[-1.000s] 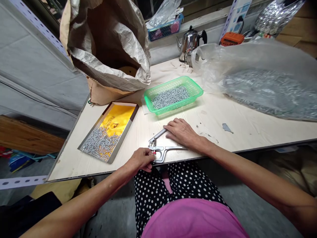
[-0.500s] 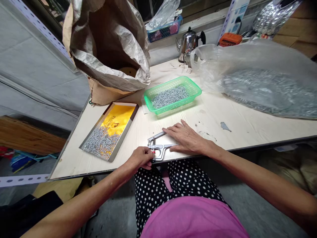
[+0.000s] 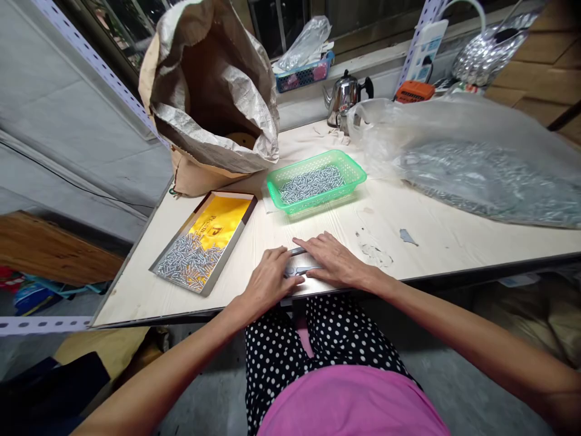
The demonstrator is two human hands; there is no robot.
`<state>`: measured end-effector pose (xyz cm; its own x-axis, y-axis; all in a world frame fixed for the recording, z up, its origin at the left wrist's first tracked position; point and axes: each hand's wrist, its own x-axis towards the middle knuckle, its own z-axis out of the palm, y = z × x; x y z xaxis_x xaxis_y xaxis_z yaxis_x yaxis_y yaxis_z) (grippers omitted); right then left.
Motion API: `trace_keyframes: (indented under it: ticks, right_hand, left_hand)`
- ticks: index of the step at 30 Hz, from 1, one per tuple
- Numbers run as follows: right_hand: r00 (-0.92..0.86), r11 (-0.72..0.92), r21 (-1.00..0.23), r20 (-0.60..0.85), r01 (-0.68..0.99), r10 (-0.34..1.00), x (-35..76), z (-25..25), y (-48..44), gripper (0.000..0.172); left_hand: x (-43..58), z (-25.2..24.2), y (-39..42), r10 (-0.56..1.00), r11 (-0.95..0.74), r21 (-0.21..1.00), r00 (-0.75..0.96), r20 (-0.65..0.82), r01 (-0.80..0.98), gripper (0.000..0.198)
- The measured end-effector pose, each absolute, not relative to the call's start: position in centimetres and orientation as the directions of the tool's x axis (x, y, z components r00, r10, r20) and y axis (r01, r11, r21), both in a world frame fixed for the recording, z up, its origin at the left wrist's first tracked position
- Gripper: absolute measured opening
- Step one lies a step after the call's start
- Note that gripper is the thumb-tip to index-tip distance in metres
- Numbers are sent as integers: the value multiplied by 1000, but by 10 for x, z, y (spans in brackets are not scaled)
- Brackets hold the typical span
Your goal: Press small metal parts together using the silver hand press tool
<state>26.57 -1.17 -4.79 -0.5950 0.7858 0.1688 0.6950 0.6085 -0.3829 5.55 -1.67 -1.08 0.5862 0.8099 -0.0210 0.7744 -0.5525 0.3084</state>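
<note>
A grey metal hand tool with two handles (image 3: 300, 270) lies near the table's front edge, partly covered by both hands. My left hand (image 3: 267, 277) is closed over the tool's head end, its thumb pointing right; the spring and red part are hidden beneath it. My right hand (image 3: 336, 261) holds the handle ends between thumb and fingers. Behind the hands is a green plastic basket (image 3: 324, 198) of small metal pins (image 3: 313, 183). To the left, an open shallow box (image 3: 232, 249) with a yellow bottom holds more metal pins (image 3: 188, 262).
A large paper-lined sack (image 3: 200, 172) stands at the back left of the table (image 3: 426, 254). Farther back are a steel kettle (image 3: 344, 100) and a blue basket (image 3: 302, 75). A big clear plastic bag (image 3: 481, 175) of metal parts covers the right rear.
My left hand has moved up and right from the tool's edge to lie over its head. The tool's handles are closer together, with my right hand closed further round them. The camera view has shifted slightly.
</note>
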Motion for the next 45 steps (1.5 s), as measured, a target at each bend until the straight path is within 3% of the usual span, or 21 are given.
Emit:
trace_keyframes:
  ticks: [3, 8, 10, 13, 19, 26, 30, 34, 38, 42, 45]
  right_hand:
    - [-593, 601, -399, 159, 693, 789, 265, -50, -10, 77]
    - [-568, 531, -350, -2, 772, 823, 273, -35, -9, 87]
    - [-529, 486, -317, -64, 815, 846, 274, -24, -11, 75]
    - [-504, 463, -253, -129, 849, 854, 268, -10, -14, 46]
    - [-517, 501, -134, -128, 855, 847, 251, -8, -8, 25]
    - [-582, 570, -120, -167, 813, 796, 240, -15, 1, 14]
    - [-595, 583, -133, -90, 802, 798, 249, -20, 4, 20]
    - [-656, 631, -225, -54, 743, 753, 264, -20, 20, 51]
    - [-610, 580, -256, -51, 773, 790, 264, -14, 35, 36]
    - [-589, 584, -84, -55, 807, 806, 249, -20, 47, 21]
    - [-632, 631, -37, -39, 775, 774, 242, -31, 60, 16]
  left_hand:
    - [69, -18, -3, 745, -621, 271, 661, -88, 736, 56]
    - [77, -15, 11, 700, -671, 151, 688, -192, 726, 65]
    - [77, -12, 13, 693, -685, 115, 693, -201, 719, 66]
    - [77, -9, 14, 684, -698, 100, 702, -201, 709, 53]
    - [70, -17, 10, 769, -616, 135, 629, -109, 776, 33]
    - [66, -25, 9, 815, -552, 167, 571, -98, 817, 20]
    - [65, -20, 7, 832, -529, 161, 546, -98, 834, 26]
    - [67, -22, -16, 882, -463, 195, 471, 3, 865, 45]
    - [77, -40, -51, 831, -557, 242, 535, 154, 795, 46]
    - [86, -56, -70, 778, -626, 303, 598, 191, 718, 50]
    - [86, -59, -72, 781, -620, 354, 593, 194, 700, 47]
